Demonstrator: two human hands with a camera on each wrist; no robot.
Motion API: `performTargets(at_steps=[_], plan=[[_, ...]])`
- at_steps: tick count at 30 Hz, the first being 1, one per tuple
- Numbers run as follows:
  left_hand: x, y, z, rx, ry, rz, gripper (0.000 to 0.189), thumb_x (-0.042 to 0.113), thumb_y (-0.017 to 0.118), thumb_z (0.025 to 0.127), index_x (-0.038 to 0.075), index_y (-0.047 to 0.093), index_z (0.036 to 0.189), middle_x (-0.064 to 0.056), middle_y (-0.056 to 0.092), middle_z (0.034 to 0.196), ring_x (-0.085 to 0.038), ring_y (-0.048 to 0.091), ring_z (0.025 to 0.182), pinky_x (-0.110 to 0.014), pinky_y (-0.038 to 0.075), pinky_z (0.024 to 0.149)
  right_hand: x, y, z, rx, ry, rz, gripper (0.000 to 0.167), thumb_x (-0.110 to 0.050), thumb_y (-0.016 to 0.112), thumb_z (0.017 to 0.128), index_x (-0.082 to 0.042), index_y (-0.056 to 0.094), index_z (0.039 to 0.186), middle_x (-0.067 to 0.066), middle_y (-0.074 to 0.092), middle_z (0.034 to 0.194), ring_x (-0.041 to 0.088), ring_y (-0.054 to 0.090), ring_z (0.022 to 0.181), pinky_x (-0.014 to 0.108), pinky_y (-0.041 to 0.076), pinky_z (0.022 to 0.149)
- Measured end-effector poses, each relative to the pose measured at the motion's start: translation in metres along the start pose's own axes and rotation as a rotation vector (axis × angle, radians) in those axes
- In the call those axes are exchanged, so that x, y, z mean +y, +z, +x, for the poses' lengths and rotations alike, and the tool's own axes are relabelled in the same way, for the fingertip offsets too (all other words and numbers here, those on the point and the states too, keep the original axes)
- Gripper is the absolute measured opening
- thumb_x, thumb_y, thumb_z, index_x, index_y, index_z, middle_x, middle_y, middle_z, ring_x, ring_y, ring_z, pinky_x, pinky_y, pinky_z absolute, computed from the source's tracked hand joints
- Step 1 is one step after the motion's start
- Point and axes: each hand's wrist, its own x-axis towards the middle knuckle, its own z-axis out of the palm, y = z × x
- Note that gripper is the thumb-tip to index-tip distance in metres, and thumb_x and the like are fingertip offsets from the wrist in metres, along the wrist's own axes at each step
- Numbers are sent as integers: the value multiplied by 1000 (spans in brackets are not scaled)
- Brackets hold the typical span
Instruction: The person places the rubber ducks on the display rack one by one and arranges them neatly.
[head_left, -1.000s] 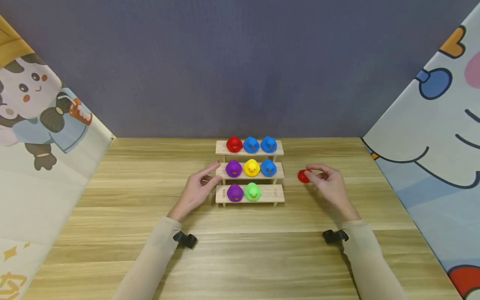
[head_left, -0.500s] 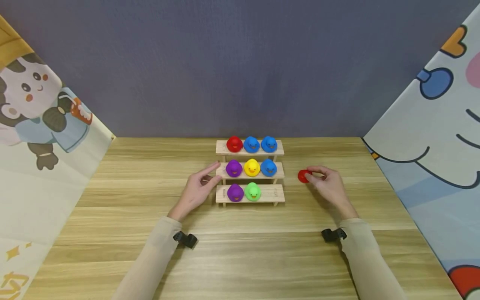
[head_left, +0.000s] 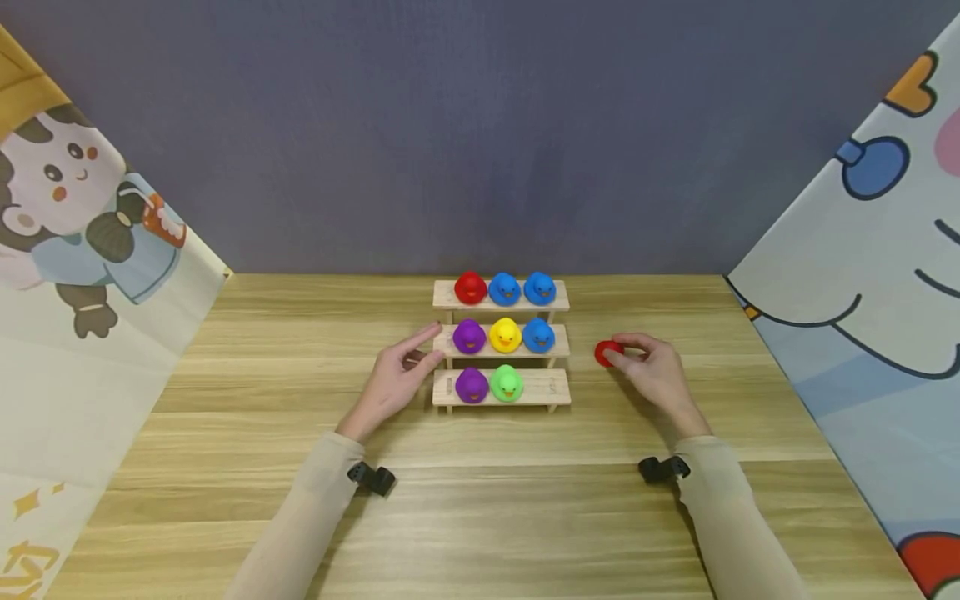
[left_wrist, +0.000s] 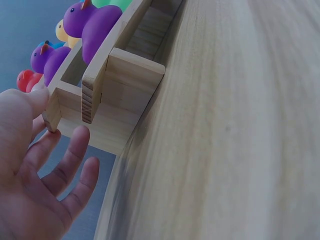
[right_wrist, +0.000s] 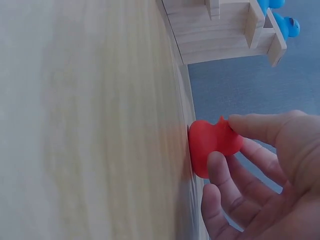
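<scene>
My right hand (head_left: 660, 375) pinches a red rubber duck (right_wrist: 212, 145) between thumb and fingers, low at the tabletop, to the right of a three-tier wooden stand (head_left: 542, 398). At the stand's left side, my left hand (head_left: 390, 379) grips the end of the middle board with thumb and forefinger; its other fingers spread below in the left wrist view. The top tier bears a red duck (head_left: 470, 288) and two blue ducks. On the middle tier sit a purple, a yellow (head_left: 506, 335) and a blue duck. A purple (head_left: 472, 386) and a green duck (head_left: 507, 383) occupy the bottom tier's left and middle.
The stand rests on a wood-grain table (head_left: 480, 517) near the dark back wall (head_left: 480, 142). Printed cartoon panels (head_left: 847, 292) rise along both sides. Each wrist wears a small black camera (head_left: 371, 479).
My right wrist has shifted slightly left, with the fingers staying on the red duck, which keeps about the same place. My left hand and the stand stay as they were.
</scene>
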Motion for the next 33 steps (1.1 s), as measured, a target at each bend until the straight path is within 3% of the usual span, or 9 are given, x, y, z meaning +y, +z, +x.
performTargets(at_steps=[6,10,15,25,33], plan=[[-1,0,0,-2,2,0,48,29,69,106,18,60,152,-6,51,164,-30,74,105,-22,60,87,2,1,-1,9,-10,0,46,-34,76,101,-6,71,137,22,69,141,35,75,115,11,52,77],[-2,0,0,-1,2,0,48,28,69,106,17,60,152,-6,52,164,-30,74,106,-22,60,87,3,2,-1,12,-17,-17,45,-35,76,101,-7,72,136,20,71,138,18,77,101,13,52,77],[0,0,0,4,-5,-1,48,27,69,106,17,60,152,-6,52,164,-31,74,105,-21,60,86,3,1,-3,11,-16,-24,44,-36,75,101,-9,72,135,18,73,136,-1,69,87,16,54,75],[1,0,-1,-3,-5,-3,48,28,69,106,18,60,152,-6,51,165,-30,74,105,-21,60,84,-1,1,-10,-1,-36,-21,44,-36,75,101,-9,72,135,19,75,129,-1,69,82,19,55,68],[0,0,0,-3,3,2,48,28,69,106,18,60,152,-6,51,165,-30,74,106,-21,60,86,-6,1,-15,-22,-44,-14,42,-36,76,100,-11,73,133,18,79,114,12,72,79,22,54,62]])
